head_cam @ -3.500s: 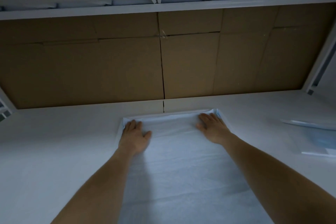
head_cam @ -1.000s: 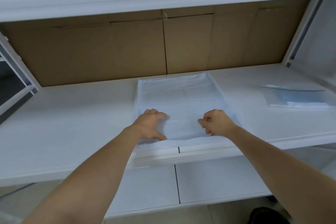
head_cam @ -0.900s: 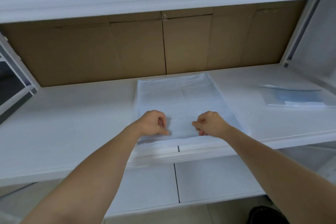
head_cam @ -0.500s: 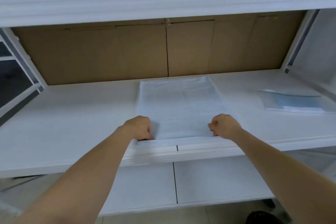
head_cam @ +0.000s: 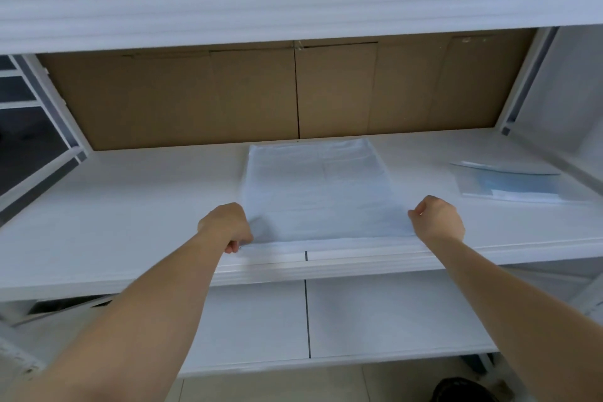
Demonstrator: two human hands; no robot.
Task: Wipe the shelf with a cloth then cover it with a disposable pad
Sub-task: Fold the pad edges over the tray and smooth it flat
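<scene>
near corners of the disposable pad [head_cam: 318, 192] are pinched, one by the left hand [head_cam: 226, 225], one by the right hand [head_cam: 437, 219], fingers curled. beyond the grip the pad lies flat on the shelf [head_cam: 130, 206], reaching back to the cardboard [head_cam: 195, 98]. corners should be drawn outward evenly, near edge kept parallel to the shelf lip, creases smoothed. a packet [head_cam: 512, 184] lies right of the right grip.

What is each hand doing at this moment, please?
Left hand: pinches the pad's near left corner.
Right hand: pinches the pad's near right corner.
</scene>
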